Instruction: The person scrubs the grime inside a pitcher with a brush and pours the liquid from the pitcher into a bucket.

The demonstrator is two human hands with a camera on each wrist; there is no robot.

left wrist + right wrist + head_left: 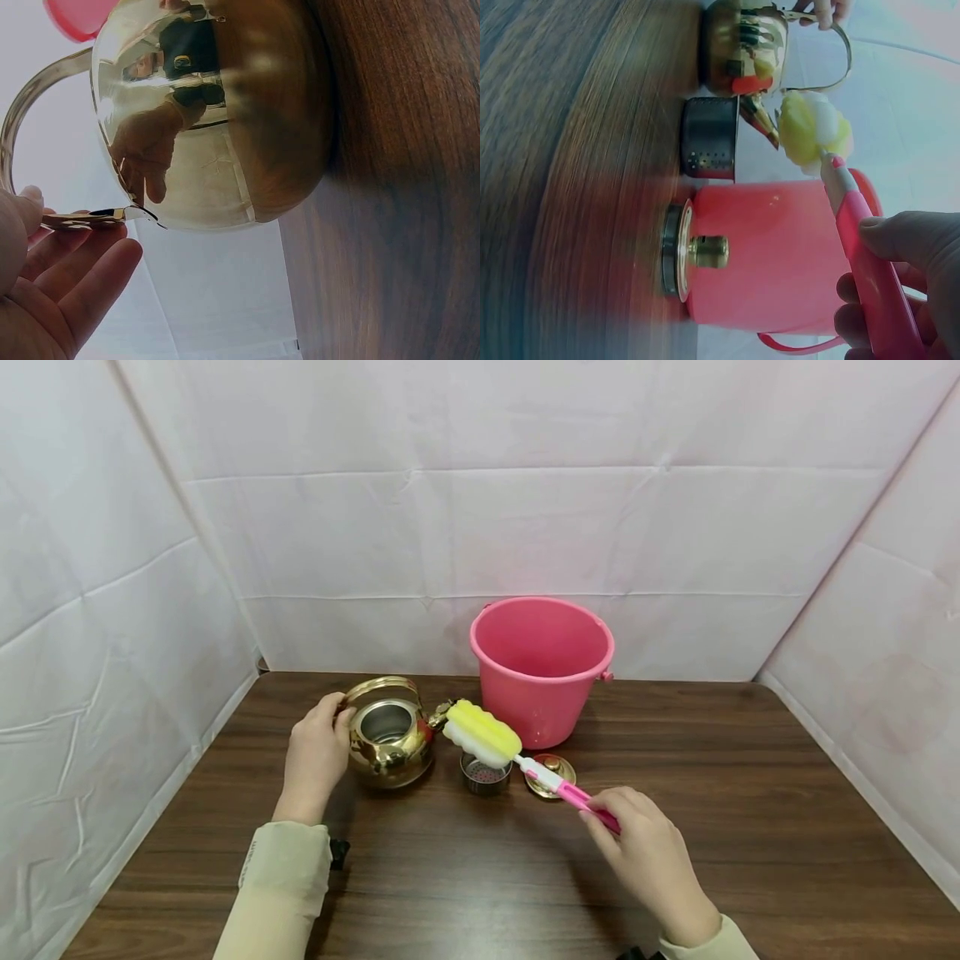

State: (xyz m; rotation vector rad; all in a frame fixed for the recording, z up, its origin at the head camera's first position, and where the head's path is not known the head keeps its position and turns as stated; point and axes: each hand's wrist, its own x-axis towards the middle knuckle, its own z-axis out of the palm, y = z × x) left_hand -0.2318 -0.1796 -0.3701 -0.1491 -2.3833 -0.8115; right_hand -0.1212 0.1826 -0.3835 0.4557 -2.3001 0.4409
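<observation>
My left hand (318,752) pinches the left side of the arched handle (37,86) of a shiny gold teapot (390,760), which stands lidless on the table with its spout to the right. In my right hand (648,852) is the pink handle of a sponge bottle brush (480,731). Its yellow-and-white head is raised, pointing left near the spout. Below the head in the head view sits a small perforated metal strainer (709,139). The gold lid (679,251) lies knob up beside it, partly covered by the brush handle in the head view.
A pink bucket (536,702) stands upright behind the strainer and lid. Brown wood-grain tabletop (750,793) spreads around these things. White cloth walls (337,543) rise at the back and both sides.
</observation>
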